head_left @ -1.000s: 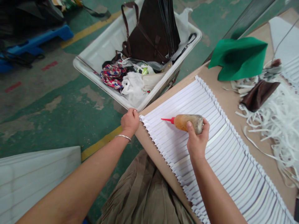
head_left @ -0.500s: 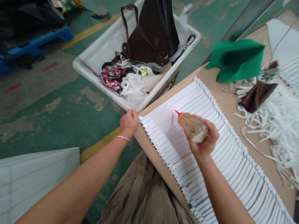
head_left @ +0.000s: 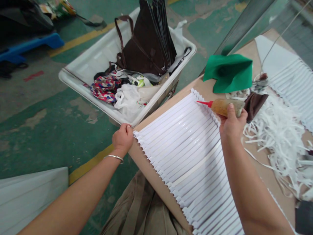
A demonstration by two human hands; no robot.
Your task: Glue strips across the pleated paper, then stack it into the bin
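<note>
Worn green-painted floor (head_left: 49, 140) is showing below and to the left. A brown-topped table (head_left: 140, 155) is filling the right side, one corner reaching mid-view. A white plastic bin (head_left: 97, 54) is standing just beside that corner. A shingled row of flat white pieces (head_left: 176, 137), notched along both edges, is lying on the table; glossy streaks are showing on several. Dark brown bags with long handles (head_left: 146, 49) are standing in the bin. A tangled heap of narrow white ribbons (head_left: 286, 137) is spreading right of the row. A folded green sheet (head_left: 232, 73) is lying near the table's far edge. Hands: left hand (head_left: 123, 138) is curling closed at the table corner; cannot tell whether it is gripping the edge. Right hand (head_left: 233, 125) is gripping a soft bottle with amber contents (head_left: 220, 107), tilted nearly flat over the row's far right edge. A shiny dark brown scrap (head_left: 255, 105) is lying beyond the bottle's base. The tapering red nozzle (head_left: 204, 103) is pointing left above the row; contact unclear. A silver-coloured bangle (head_left: 114, 157) is circling the left wrist.
</note>
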